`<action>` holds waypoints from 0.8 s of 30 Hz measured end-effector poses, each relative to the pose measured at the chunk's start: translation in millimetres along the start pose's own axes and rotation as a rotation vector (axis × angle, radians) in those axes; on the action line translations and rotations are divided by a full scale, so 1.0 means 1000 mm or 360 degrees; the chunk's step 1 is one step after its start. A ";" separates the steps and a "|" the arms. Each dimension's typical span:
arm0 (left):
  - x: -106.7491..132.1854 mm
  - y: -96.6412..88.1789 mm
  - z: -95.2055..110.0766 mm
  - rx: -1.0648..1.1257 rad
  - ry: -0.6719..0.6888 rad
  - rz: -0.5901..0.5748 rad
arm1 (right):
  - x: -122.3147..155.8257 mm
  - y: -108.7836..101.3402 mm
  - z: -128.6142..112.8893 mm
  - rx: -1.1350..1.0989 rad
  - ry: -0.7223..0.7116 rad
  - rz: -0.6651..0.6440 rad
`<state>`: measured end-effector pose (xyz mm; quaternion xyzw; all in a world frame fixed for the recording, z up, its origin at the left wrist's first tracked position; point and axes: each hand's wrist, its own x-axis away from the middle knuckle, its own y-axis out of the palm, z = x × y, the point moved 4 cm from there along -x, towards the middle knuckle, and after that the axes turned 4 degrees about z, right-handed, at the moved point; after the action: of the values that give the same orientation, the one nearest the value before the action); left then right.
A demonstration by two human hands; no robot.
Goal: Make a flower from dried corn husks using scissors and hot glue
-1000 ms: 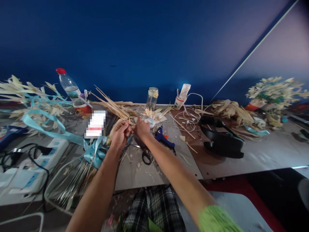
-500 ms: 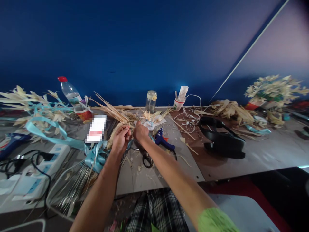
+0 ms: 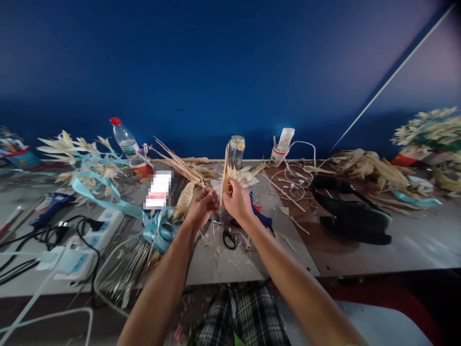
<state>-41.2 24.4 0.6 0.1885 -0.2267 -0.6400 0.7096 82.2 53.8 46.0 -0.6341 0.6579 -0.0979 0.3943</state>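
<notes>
My right hand (image 3: 236,199) is closed on a dried husk strip (image 3: 226,168), which stands upright above the fingers. Close beside it, my left hand (image 3: 202,205) is closed in a pinch; whatever sits between its fingertips is too small to make out. Black-handled scissors (image 3: 229,239) lie on the table below the hands. Partly behind my right hand rests a blue glue gun (image 3: 265,219). A bundle of long husk strips (image 3: 180,166) lies beyond my left hand, and a pale husk flower (image 3: 236,174) sits behind the right.
Blue ribbon (image 3: 158,230), a phone (image 3: 157,190) and a power strip (image 3: 90,245) with cables occupy the left. A red-capped bottle (image 3: 124,137) and a glass jar (image 3: 236,151) stand at the back. On the right are white earphones (image 3: 291,185) and a black headset (image 3: 351,216).
The view has swung left, so things appear further right. A husk strip now stands upright in my right hand, which earlier was near the flower. My left hand stays pinched.
</notes>
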 end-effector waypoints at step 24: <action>-0.003 0.000 -0.010 -0.0418 0.0059 0.0327 | 0.012 0.013 0.035 -0.1164 0.0412 -0.0195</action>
<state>-35.3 26.9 -7.7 0.0818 -0.1460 -0.5846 0.7939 96.0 58.6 9.8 -0.7533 0.6546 0.0404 0.0495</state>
